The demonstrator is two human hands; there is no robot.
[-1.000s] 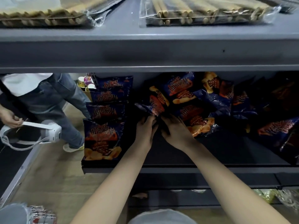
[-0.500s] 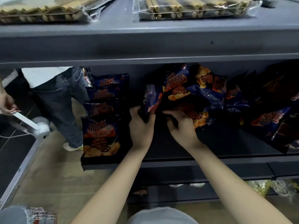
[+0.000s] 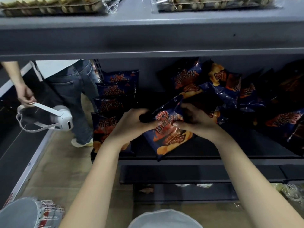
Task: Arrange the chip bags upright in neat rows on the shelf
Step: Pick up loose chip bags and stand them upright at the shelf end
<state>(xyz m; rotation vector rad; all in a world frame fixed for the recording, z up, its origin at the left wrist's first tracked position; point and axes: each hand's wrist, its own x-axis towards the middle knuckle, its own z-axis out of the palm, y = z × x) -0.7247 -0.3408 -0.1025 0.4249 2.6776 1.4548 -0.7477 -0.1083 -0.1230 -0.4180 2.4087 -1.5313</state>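
Observation:
A dark blue chip bag (image 3: 171, 137) with orange print is tilted over the front of the grey shelf (image 3: 213, 159). My left hand (image 3: 131, 124) grips its upper left edge and my right hand (image 3: 195, 120) grips its upper right edge. Left of it, a row of like bags (image 3: 115, 96) stands upright, one behind another. To the right, a loose heap of chip bags (image 3: 230, 89) lies jumbled toward the dark back of the shelf.
The shelf above (image 3: 148, 35) overhangs and carries clear packs of wafer rolls (image 3: 49, 5). At the left a person in jeans (image 3: 72, 96) stands in the aisle holding a white headset (image 3: 62, 119). A lower shelf (image 3: 197, 175) sits beneath.
Both hands have pulled one bag out of the heap toward the shelf's front and turned its printed face up. The person at the left has stepped closer.

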